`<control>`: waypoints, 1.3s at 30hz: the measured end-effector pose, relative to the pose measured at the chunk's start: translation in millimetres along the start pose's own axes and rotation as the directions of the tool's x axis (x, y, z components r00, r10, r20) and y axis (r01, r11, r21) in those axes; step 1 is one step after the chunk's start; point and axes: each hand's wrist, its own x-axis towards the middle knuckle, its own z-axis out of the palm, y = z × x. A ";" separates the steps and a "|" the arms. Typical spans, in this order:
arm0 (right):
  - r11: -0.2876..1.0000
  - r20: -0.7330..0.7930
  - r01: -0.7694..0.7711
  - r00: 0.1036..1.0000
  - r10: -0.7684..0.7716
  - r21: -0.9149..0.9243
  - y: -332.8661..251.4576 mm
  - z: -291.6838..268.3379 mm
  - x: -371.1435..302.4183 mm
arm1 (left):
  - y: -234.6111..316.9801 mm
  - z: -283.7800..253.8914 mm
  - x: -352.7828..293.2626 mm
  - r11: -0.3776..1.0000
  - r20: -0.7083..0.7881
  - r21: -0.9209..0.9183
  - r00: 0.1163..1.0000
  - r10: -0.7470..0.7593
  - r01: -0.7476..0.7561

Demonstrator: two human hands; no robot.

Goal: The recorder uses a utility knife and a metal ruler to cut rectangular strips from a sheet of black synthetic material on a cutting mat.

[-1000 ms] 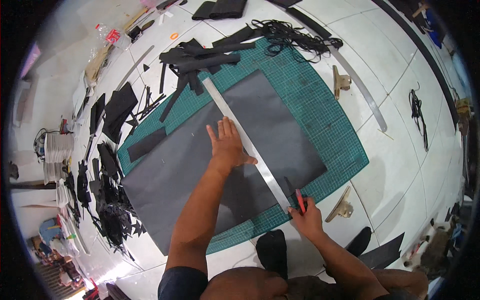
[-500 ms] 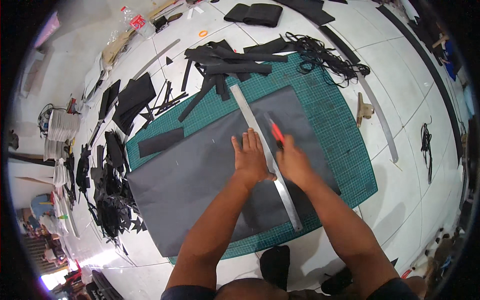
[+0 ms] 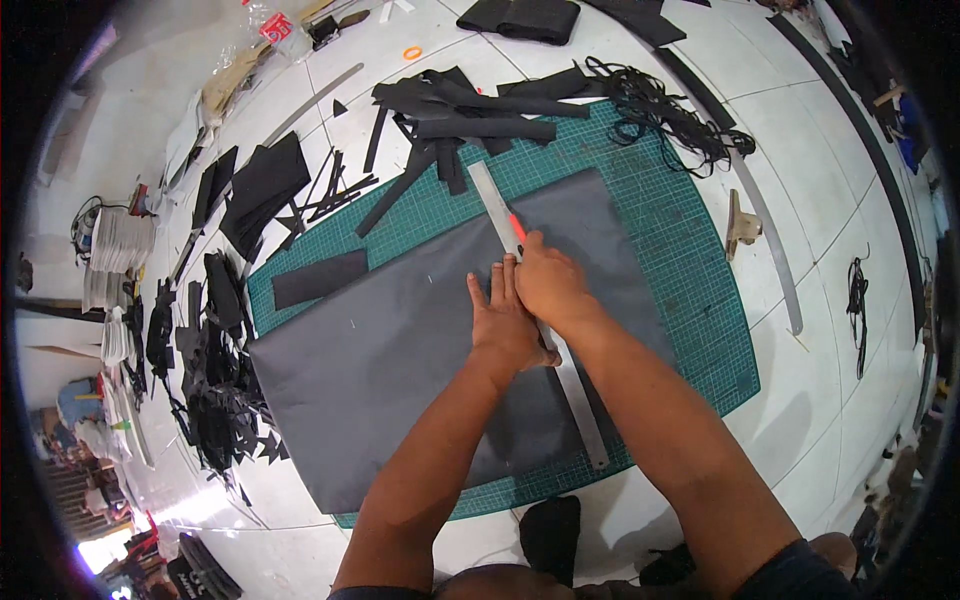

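Observation:
A large sheet of dark grey fabric (image 3: 400,370) lies over a green cutting mat (image 3: 690,290). Across the sheet runs a long metal ruler (image 3: 580,415), slanting from the far side of the mat to its near edge. My left hand (image 3: 505,325) presses flat beside and on the ruler, fingers spread. My right hand (image 3: 550,285) is closed around a red utility knife (image 3: 517,228), which lies along the ruler's right edge just beyond my left fingertips. The hand hides most of the knife's handle, and I cannot make out its blade tip.
Black fabric strips (image 3: 485,130) pile up at the mat's far edge, by a tangle of black cord (image 3: 660,115). A small dark piece (image 3: 320,280) sits on the mat's left. Scraps (image 3: 215,370) heap on the tiled floor. A metal clip (image 3: 742,225) lies right of the mat.
My right hand has moved left and slightly away from me, bringing the knife from over the fabric to the ruler's edge. My left hand stays on the ruler. The view has shifted slightly.

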 end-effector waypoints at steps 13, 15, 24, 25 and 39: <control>0.995 0.174 -0.030 0.984 0.046 -0.095 34.2 -2.9 -68.2 | 0.6 0.7 1.2 0.994 0.011 0.106 1.000 -0.020 0.019; 0.996 0.249 -0.025 0.967 0.046 -0.086 41.7 -2.0 -99.0 | -2.2 7.6 2.9 0.989 -0.024 0.143 0.999 -0.042 0.045; 0.994 0.237 -0.068 0.968 0.086 -0.081 115.9 34.7 -229.8 | -1.6 7.4 2.4 0.996 -0.054 0.065 0.997 -0.049 0.053; 0.994 0.237 -0.071 0.967 0.088 -0.080 121.5 37.0 -244.7 | -3.5 7.2 1.4 0.997 -0.052 0.066 0.998 -0.047 0.050; 0.987 0.325 -0.107 0.935 0.140 -0.118 98.8 -36.0 -282.7 | 1.3 -0.7 1.4 0.999 0.025 -0.001 0.998 -0.050 0.050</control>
